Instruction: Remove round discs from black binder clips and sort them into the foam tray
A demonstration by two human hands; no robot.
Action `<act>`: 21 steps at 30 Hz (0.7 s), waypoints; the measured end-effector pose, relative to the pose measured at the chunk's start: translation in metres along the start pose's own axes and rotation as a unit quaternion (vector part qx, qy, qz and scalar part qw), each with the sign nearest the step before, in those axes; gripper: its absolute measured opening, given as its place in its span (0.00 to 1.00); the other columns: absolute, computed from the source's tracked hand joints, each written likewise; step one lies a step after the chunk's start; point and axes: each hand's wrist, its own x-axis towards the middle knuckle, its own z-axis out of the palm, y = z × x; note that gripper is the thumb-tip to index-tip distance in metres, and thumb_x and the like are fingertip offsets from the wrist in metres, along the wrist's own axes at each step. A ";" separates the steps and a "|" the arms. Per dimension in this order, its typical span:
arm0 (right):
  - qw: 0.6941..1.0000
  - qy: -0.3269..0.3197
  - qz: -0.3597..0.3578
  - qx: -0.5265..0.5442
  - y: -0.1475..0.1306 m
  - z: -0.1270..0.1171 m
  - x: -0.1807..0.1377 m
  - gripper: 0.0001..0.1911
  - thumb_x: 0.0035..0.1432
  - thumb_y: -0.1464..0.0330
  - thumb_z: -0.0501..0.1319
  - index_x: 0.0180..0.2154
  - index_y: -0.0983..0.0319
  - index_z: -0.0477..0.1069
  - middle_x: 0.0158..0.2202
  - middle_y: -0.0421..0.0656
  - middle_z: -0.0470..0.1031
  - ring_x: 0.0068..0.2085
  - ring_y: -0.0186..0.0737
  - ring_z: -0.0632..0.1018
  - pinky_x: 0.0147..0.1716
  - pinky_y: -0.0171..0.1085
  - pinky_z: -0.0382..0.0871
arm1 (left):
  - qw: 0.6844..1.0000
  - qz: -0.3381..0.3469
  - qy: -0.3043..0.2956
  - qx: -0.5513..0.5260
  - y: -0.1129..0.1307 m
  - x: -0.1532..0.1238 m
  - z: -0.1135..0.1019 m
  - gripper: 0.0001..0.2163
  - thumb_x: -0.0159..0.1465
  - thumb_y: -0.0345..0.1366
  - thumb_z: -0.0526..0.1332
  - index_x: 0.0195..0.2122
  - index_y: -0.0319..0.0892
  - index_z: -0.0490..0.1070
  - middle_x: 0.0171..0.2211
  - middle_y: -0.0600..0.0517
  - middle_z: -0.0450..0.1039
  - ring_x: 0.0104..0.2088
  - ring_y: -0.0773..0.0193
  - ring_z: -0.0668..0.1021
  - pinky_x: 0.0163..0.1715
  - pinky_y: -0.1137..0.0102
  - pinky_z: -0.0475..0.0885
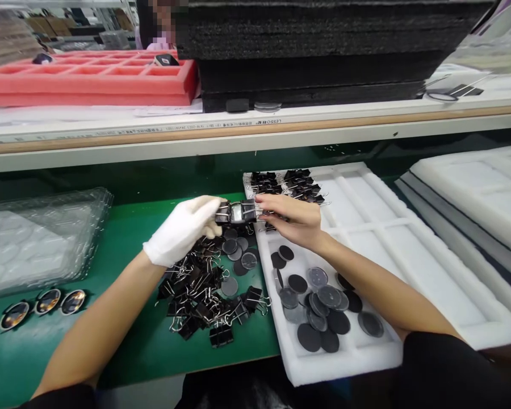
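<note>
My left hand (185,230), in a white glove, is closed on the left side of a small light-centred piece (237,212) with a dark edge. Black binder clips are clamped on both sides of that piece. The fingers of my bare right hand (296,218) pinch the right-hand binder clip (248,210) by its wire handles. Beneath my hands lies a loose heap of black binder clips (200,289) with silver handles, beside dark and clear round discs (239,267). Exactly what is clamped is too small to make out.
A white foam tray (344,363) on the right holds several discs (319,304) and rows of clipped pieces (300,184). Round lenses (47,301) and clear plastic trays (38,244) lie left. Above runs a shelf (221,142) with red foam (89,85) and black sheets (315,34).
</note>
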 end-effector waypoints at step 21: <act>0.960 -0.159 0.155 -0.172 0.005 -0.154 0.040 0.16 0.54 0.55 0.76 0.43 0.53 0.86 0.43 0.46 0.82 0.45 0.49 0.80 0.48 0.50 0.75 | 0.889 0.223 0.003 0.401 0.005 -0.008 -0.018 0.30 0.72 0.55 0.55 0.70 0.44 0.61 0.60 0.43 0.75 0.47 0.57 0.82 0.51 0.60 0.79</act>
